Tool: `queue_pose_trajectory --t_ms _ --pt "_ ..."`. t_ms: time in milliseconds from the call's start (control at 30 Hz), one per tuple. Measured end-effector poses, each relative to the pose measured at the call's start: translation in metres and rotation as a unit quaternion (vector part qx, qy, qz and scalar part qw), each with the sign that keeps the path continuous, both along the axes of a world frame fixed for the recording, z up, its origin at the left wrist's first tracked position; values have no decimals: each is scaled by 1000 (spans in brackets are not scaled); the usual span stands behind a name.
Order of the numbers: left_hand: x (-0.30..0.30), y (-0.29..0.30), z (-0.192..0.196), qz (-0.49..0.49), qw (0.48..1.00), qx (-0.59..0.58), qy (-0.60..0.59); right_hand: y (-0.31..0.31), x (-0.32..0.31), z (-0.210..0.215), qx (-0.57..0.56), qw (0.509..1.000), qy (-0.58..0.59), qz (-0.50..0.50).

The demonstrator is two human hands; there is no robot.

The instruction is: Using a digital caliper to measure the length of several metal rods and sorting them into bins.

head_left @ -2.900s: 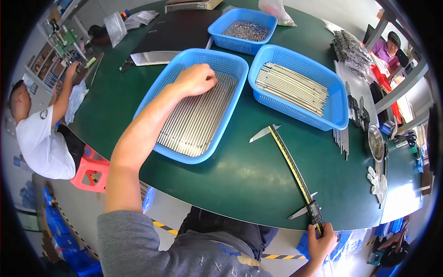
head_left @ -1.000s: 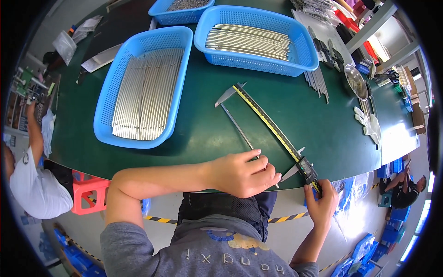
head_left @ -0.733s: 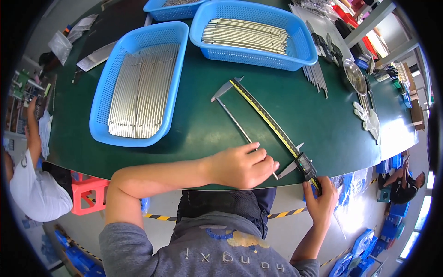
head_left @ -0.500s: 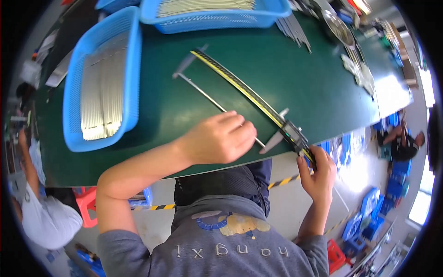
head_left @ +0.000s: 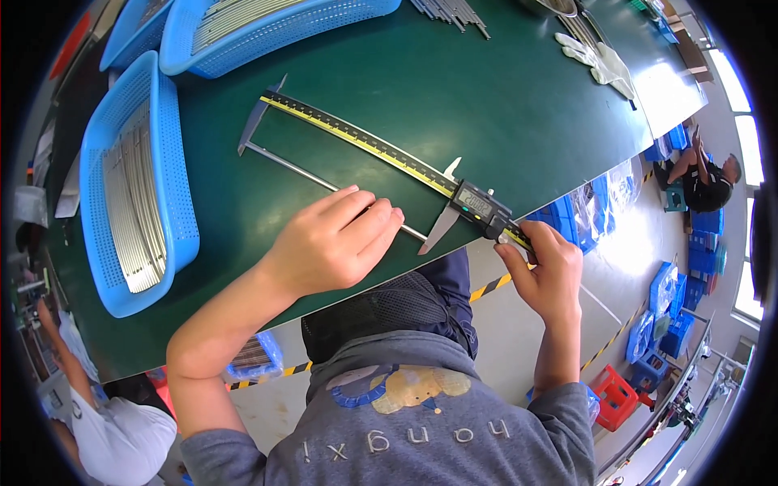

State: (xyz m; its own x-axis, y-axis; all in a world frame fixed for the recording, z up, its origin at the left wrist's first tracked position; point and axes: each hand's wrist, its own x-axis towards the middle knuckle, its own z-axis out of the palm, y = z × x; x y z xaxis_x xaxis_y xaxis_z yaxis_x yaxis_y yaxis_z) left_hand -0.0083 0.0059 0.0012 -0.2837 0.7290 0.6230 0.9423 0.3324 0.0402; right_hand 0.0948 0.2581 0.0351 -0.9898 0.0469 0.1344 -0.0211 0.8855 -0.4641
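Observation:
A digital caliper [head_left: 356, 139] with a black and yellow beam lies slanted over the green table. Its far jaw points left, and its display head [head_left: 478, 202] sits near the table's front edge. Between the large jaws stretches a thin metal rod [head_left: 293, 167], its ends close to or touching each jaw. My left hand [head_left: 336, 240] is closed around the rod's middle, fingers curled over it. With thumb and fingers, my right hand [head_left: 549, 271] grips the caliper's near end, just past the table edge. The left palm hides part of the rod.
To the left stands a blue basket [head_left: 188, 217] of metal rods, with another blue basket [head_left: 300, 34] behind. Several loose rods [head_left: 454, 12] lie at the back, and white gloves [head_left: 600, 61] at the far right. A person [head_left: 134, 437] is at lower left, another [head_left: 713, 182] at right.
The view has turned and shifted, so baskets and gloves sit differently in it. The caliper's display is now sharper. Both hands keep the same grips, the rod still between the jaws.

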Motion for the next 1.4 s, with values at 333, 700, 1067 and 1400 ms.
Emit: queue_pose_trajectory --t_ms 333,700,1067,1400 --pt "-7 -7 11 12 996 -28 -87 4 -3 -5 10 1000 19 18" --pt "-10 -10 15 32 986 -9 -164 5 -3 -6 30 999 -19 9" --pt "-12 -11 16 30 995 -45 -79 4 -10 -3 34 999 4 16" --pt "-82 91 81 -102 985 25 136 10 -30 -2 56 998 21 34"
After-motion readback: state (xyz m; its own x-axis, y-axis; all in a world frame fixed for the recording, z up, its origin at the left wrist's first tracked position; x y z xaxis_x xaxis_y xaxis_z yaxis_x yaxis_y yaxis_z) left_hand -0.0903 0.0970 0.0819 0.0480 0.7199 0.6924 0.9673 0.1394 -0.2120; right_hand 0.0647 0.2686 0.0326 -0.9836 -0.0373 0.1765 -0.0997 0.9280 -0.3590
